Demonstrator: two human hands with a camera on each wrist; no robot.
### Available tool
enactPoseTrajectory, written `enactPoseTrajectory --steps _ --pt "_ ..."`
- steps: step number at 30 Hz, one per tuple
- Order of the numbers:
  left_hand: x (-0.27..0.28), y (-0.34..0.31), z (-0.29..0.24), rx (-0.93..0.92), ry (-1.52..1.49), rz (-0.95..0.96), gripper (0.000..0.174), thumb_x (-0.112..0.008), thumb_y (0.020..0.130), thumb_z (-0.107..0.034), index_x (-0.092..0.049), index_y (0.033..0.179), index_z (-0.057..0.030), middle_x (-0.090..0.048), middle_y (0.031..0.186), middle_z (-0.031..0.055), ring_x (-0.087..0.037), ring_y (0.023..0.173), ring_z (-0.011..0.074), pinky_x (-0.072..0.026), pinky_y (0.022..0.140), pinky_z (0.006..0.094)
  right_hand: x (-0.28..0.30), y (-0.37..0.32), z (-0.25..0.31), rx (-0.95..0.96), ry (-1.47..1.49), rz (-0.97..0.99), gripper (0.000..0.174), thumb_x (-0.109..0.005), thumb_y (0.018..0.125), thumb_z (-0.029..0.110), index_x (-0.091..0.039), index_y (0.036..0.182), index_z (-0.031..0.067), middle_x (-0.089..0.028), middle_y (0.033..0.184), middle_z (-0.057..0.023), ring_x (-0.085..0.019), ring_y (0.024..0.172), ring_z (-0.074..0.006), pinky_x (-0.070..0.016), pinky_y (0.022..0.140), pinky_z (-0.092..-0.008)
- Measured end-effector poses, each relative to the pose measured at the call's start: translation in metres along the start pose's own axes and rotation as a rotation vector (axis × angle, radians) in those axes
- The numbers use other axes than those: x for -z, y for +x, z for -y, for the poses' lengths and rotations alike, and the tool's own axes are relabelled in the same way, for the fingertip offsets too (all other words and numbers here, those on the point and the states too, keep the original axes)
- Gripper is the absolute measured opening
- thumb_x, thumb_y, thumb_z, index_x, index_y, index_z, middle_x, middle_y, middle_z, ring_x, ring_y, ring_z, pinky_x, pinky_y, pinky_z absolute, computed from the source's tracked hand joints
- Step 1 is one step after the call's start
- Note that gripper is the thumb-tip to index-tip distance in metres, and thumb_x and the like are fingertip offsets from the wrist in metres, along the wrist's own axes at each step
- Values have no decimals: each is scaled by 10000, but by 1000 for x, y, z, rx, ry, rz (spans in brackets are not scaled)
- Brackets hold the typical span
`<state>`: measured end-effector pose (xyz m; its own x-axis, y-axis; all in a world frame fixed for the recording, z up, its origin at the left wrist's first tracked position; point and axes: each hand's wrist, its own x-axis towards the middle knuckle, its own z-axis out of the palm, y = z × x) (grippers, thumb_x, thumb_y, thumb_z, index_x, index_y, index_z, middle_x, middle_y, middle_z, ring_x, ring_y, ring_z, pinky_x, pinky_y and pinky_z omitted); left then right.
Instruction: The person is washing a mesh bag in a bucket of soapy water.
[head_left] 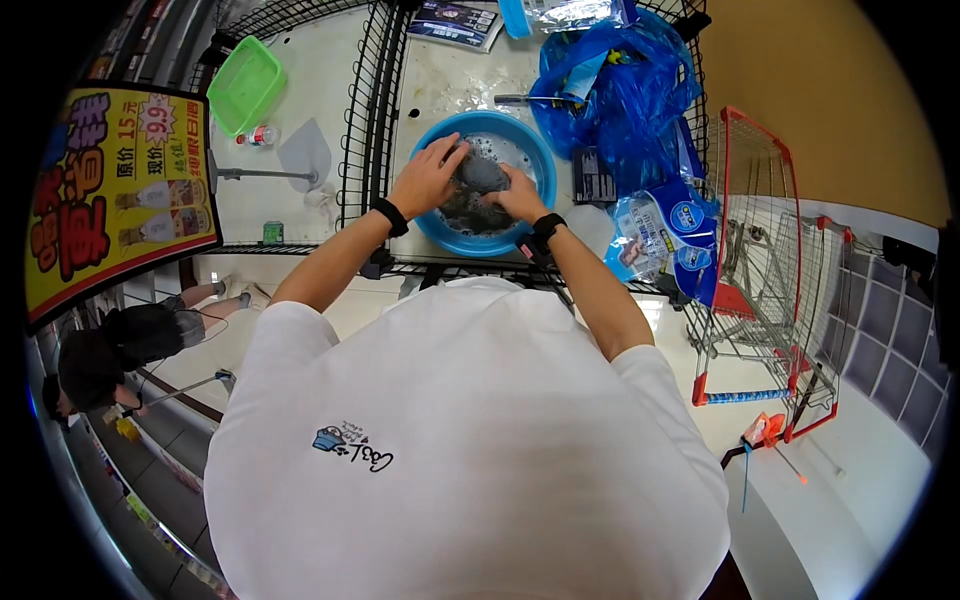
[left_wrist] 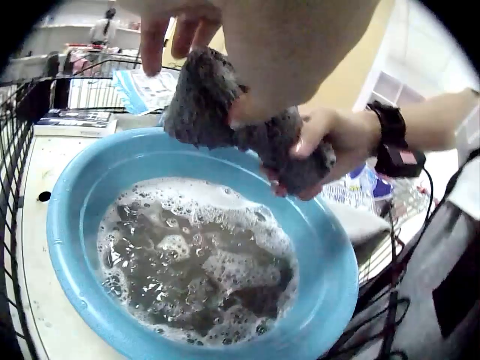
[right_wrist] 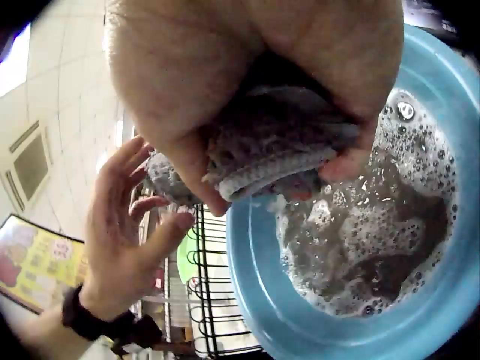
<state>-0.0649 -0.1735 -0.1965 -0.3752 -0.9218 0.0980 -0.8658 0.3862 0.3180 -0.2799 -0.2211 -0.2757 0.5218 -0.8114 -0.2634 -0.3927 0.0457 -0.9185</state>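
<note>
While left hand [head_left: 428, 176] and right hand [head_left: 518, 196] clench a grey cloth [head_left: 483, 172] over the basin [head_left: 546, 165] — a blue bag [head_left: 625, 95] lies beside.

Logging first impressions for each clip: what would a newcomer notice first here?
The left hand and the right hand grip a grey cloth above a blue basin of foamy, murky water, mid-frame in the head view. A crumpled blue plastic bag lies right of the basin; a big yellow price sign stands at far left.
</note>
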Motion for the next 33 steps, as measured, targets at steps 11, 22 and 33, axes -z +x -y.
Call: enactPoseTrajectory --steps 11,22,33 --pt "-7 -3 20 -249 297 -166 585 -566 809 -51 -427 1375 -99 -399 1443 150 -361 1359 328 -348 1083 453 4 -17 42 -425 878 421 301 -702 788 21 -581 1062 47 -652 899 -87 -645 789 -195 -489 572 -336" --pt "1 25 34 -338 350 20 434 -531 849 -123 -496 1276 -59 -509 1328 125 -509 1178 278 -419 995 378 -2 -12 46 -249 623 325 558 -802 714 117 -535 1192 5 -625 1107 -146 -631 982 -263 -538 742 -357" --pt "-26 32 30 -110 118 436 483 -671 716 -35 -554 1182 4 -644 1099 174 -607 999 335 -491 877 407 -5 -3 26 -5 -424 136 670 -790 690 134 -488 1282 47 -623 1112 -259 -589 1053 -436 -490 908 -463"
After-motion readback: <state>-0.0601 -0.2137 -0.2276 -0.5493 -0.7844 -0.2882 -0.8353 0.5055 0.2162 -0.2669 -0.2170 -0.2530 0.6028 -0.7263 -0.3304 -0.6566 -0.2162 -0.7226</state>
